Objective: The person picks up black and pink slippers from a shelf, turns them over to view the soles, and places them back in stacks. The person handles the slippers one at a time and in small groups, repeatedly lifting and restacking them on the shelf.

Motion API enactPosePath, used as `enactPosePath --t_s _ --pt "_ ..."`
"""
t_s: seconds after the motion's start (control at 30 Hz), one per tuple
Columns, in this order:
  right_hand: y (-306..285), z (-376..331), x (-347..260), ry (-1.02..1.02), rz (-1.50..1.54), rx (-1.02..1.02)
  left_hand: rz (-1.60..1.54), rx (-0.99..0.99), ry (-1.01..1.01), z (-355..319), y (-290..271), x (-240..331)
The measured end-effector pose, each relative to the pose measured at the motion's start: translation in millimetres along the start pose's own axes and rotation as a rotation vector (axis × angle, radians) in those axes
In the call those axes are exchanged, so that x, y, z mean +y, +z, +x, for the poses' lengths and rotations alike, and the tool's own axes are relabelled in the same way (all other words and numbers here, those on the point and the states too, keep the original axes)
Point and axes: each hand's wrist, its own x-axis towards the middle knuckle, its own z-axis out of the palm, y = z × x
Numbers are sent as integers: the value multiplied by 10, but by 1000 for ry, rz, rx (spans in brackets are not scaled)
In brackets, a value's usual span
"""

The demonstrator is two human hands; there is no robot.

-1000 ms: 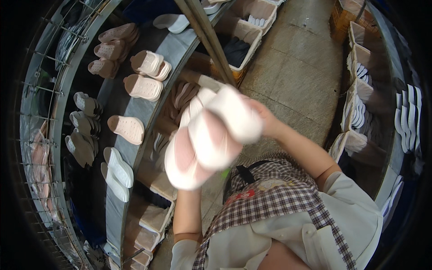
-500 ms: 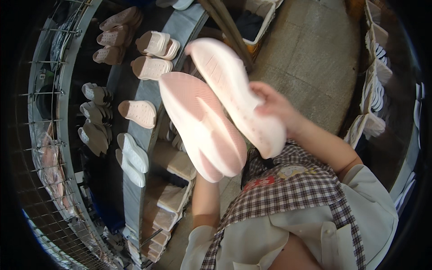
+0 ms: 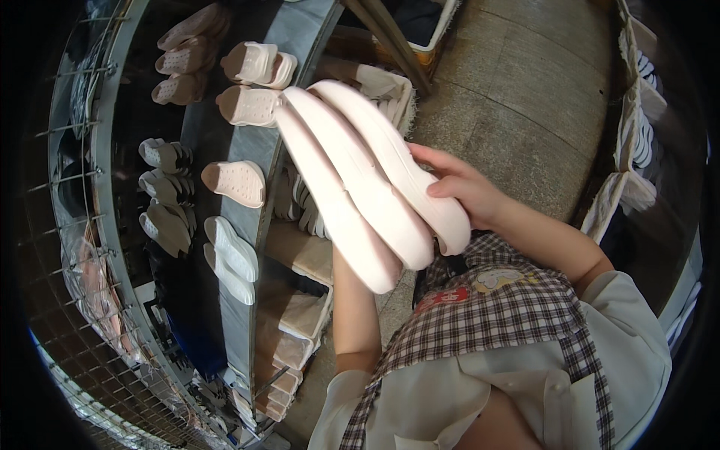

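In the head view, three pale pink, thick curved shoe soles (image 3: 367,184) lie side by side before the checked apron (image 3: 480,315). The right hand's (image 3: 472,191) thumb and fingers pinch the rightmost one; the left hand is hidden behind them, so I cannot tell how its fingers stand. To the left, a grey counter (image 3: 239,337) carries peach perforated soles (image 3: 235,184) and a white pair (image 3: 231,259). A slanting brown post (image 3: 390,41) rises beyond. The counter's edge runs near the soles' left side; rightward, grey floor (image 3: 517,97) stretches toward lined bins (image 3: 634,142).
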Motion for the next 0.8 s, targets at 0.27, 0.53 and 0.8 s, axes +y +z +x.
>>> enactPosePath --t_s 0.27,0.53,0.8 --pt "-265 -92 120 178 874 -36 -292 -345 -36 172 -37 106" --pt "-421 -178 42 155 893 37 -342 -375 -61 177 35 64" --pt "-377 -147 -4 47 190 -119 461 240 -116 232 314 -299"
